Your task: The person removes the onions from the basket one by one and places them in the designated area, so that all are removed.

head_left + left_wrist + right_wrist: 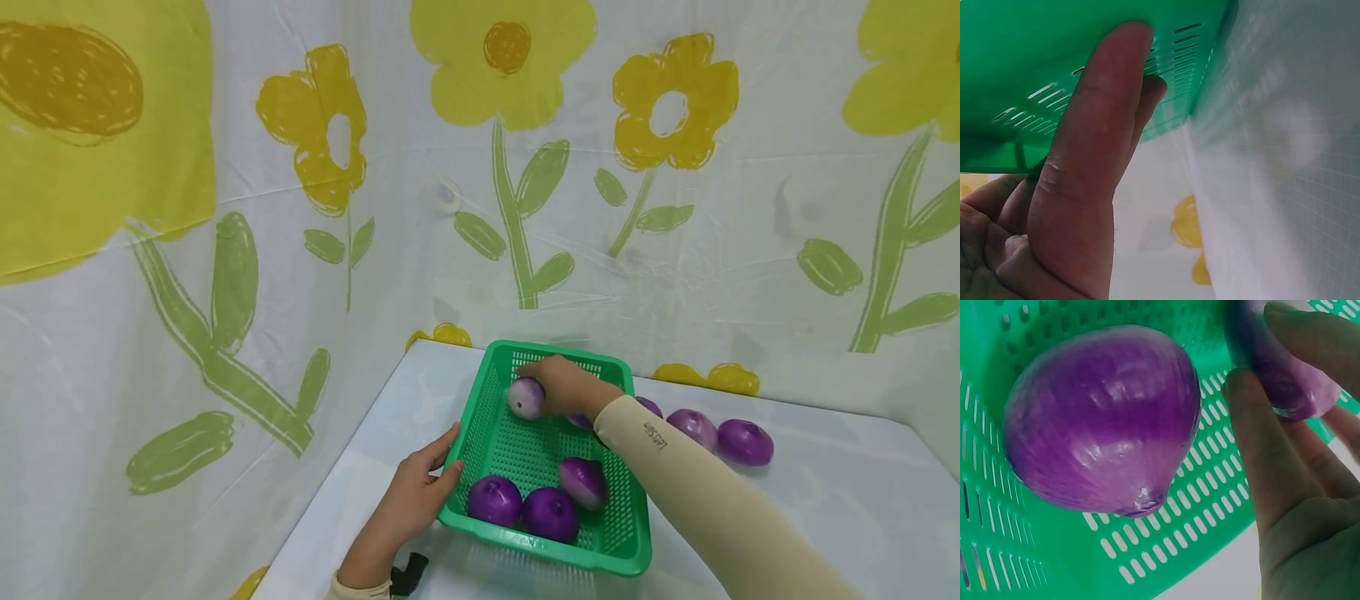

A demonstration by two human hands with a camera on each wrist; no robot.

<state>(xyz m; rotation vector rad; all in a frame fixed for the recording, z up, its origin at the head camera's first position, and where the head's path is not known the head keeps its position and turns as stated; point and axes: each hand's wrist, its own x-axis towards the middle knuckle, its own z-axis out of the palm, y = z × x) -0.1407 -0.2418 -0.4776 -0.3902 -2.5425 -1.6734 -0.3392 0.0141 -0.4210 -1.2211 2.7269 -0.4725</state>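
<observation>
Btw, RH point(564, 386) sleeve point(708, 490): "Let's Slim"

White cloth backdrop point(420, 250), lightly creased, printed with yellow flowers point(507, 47), green stems point(512, 217); white tabletop point(832, 496) in front.

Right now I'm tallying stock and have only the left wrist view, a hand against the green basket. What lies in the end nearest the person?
Observer: Three purple onions lie in that end of the green basket.
Operator: My view misses the right hand. What is it doing?
Observer: The head view shows the right hand gripping a paler onion toward the basket's far end.
Operator: Are any onions outside the basket?
Observer: Yes, on the white table to its right: two onions show plainly, and a third onion peeks out from behind the sleeve.
</observation>
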